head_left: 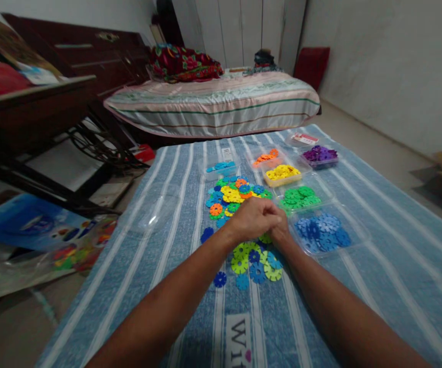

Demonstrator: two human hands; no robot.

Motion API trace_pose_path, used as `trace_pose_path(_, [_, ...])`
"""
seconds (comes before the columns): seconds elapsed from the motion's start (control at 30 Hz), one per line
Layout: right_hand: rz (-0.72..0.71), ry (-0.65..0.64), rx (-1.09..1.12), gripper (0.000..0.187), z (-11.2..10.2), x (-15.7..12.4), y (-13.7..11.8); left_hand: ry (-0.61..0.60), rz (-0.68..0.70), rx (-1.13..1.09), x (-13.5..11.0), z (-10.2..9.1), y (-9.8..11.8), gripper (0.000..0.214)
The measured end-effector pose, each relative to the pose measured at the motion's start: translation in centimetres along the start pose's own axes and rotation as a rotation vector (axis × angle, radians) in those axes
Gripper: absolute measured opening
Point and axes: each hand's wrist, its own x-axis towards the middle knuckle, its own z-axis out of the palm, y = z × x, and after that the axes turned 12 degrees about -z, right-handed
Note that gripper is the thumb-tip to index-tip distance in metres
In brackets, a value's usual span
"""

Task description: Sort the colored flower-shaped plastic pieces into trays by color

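My left hand (252, 219) and my right hand (281, 227) meet over a mixed heap of notched plastic discs (231, 193). The left hand's fingers are curled against the right hand, which is partly covered by them. Both look closed, and whatever lies between them is hidden. Below my hands spread lime and blue discs (239, 263). Beside my right hand stands a clear box of blue discs (322, 230), with a box of green discs (300, 198) just behind it.
Farther back are boxes of yellow discs (283, 173), orange discs (265, 157), purple discs (319, 154) and light-blue discs (221, 167). A clear lid (154, 209) lies on the left of the striped cloth (178, 179). A bed (221, 107) stands beyond.
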Motion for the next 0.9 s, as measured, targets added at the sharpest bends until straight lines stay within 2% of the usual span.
trace_pose_path(0.13, [0.037,0.053,0.041,0.044,0.2,0.2,-0.8,-0.056,-0.065,0.407,-1.5,1.2,-1.7,0.013])
trace_pose_path(0.23, [0.041,0.076,0.021,0.045,0.3,0.3,-1.2,-0.093,-0.107,0.614,-2.9,2.7,-2.4,0.014])
trace_pose_path(0.43, [0.054,0.092,0.012,0.048,0.4,0.3,-1.5,-0.014,-0.134,0.756,-3.6,5.1,-2.6,0.03])
trace_pose_path(0.57, [0.052,0.089,0.002,0.049,0.4,0.3,-1.6,0.017,-0.142,0.664,-3.5,5.4,-3.3,0.024])
trace_pose_path(0.73, [0.046,0.074,0.002,0.045,0.3,0.3,-1.4,0.098,-0.133,0.379,-3.3,5.6,-5.0,0.009])
trace_pose_path(0.9, [0.035,0.045,-0.011,0.046,0.2,0.2,-1.2,0.033,-0.207,-0.007,-3.3,4.7,-5.8,0.01])
